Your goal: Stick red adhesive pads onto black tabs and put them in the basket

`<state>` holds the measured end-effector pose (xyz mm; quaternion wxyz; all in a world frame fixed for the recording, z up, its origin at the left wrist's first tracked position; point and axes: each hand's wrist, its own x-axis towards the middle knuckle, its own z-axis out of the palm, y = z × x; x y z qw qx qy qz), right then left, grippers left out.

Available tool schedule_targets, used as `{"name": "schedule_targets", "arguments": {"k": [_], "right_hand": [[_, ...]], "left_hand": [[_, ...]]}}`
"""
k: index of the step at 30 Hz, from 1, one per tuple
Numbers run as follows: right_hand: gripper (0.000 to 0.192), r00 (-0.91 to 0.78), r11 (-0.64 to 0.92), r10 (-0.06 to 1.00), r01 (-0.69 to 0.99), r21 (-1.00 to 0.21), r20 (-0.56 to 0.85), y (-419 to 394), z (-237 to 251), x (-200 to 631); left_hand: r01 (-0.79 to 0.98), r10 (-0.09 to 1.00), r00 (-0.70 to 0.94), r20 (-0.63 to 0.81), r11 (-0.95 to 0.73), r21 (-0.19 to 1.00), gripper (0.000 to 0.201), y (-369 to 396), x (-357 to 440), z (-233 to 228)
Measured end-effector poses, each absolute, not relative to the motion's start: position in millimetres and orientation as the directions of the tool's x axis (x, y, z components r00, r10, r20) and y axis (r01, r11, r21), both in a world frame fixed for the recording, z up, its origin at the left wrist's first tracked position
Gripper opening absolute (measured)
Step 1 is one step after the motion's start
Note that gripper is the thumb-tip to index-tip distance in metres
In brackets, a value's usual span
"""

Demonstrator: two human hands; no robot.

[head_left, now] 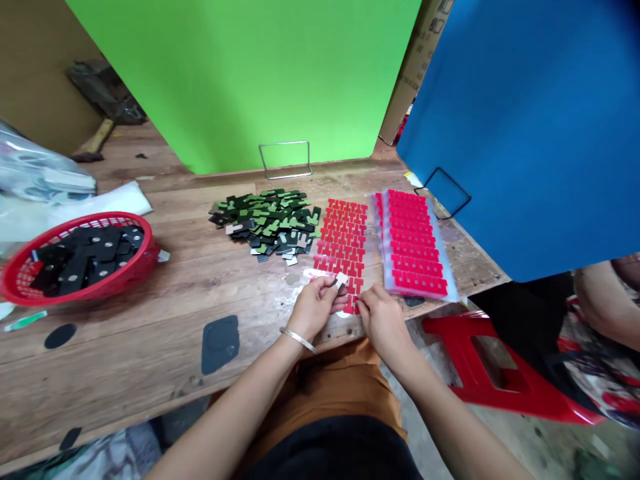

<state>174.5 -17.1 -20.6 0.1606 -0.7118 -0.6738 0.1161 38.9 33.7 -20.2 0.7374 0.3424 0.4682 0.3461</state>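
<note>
Between the thumb and fingers of my left hand (315, 308) is a small black plate with a pale T-shaped face (341, 280). My right hand (383, 320) pinches at the near right edge of a sheet of red T-shaped stickers (343, 233); whether a sticker is between its fingertips is too small to make out. Beyond my left hand lies a heap of small dark plates (270, 220), many reflecting green. To the right of the red sheet rests a stack of further red sticker sheets (415, 243) on clear backing.
A red plastic basket (145, 263) holding black pieces with metal dots stands at left. Upright green (280, 73) and blue (525, 133) boards close off the back and right. Dark flat patches (220, 343) mark the wooden table. A red stool (500, 363) and another person's arm (605, 300) are at right.
</note>
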Motion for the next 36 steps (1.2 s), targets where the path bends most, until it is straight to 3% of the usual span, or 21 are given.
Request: {"name": "schedule_targets", "arguments": {"k": [10, 13, 19, 22, 25, 36], "right_hand": [[0.009, 0.05, 0.035, 0.991, 0.794, -0.606, 0.122, -19.4, -15.2, 182.1], [0.009, 0.048, 0.066, 0.99, 0.662, -0.747, 0.13, -28.2, -10.9, 187.4], [0.009, 0.221, -0.054, 0.975, 0.267, -0.962, 0.006, -39.8, 6.5, 189.4], [0.014, 0.249, -0.072, 0.968, 0.106, -0.992, -0.043, -34.5, 9.8, 178.4], [0.014, 0.221, -0.071, 0.974, 0.048, -0.996, -0.059, -26.4, 5.0, 161.2], [0.01, 0.184, -0.04, 0.983, 0.08, -0.996, -0.024, -19.6, -27.4, 112.3]], "left_hand": [[-0.222, 0.812, 0.33, -0.482, 0.563, 0.796, 0.006, 35.2, 36.0, -18.3], [-0.226, 0.815, 0.33, -0.477, 0.559, 0.798, 0.007, 35.3, 35.9, -20.9], [-0.236, 0.829, 0.334, -0.448, 0.534, 0.812, 0.007, 34.6, 36.3, -21.7], [-0.258, 0.824, 0.35, -0.445, 0.541, 0.801, 0.009, 29.7, 31.0, -16.6], [-0.304, 0.818, 0.359, -0.449, 0.557, 0.773, 0.018, 20.0, 17.8, -10.5], [-0.369, 0.791, 0.375, -0.483, 0.605, 0.705, 0.029, -4.6, -10.3, -15.6]]}}
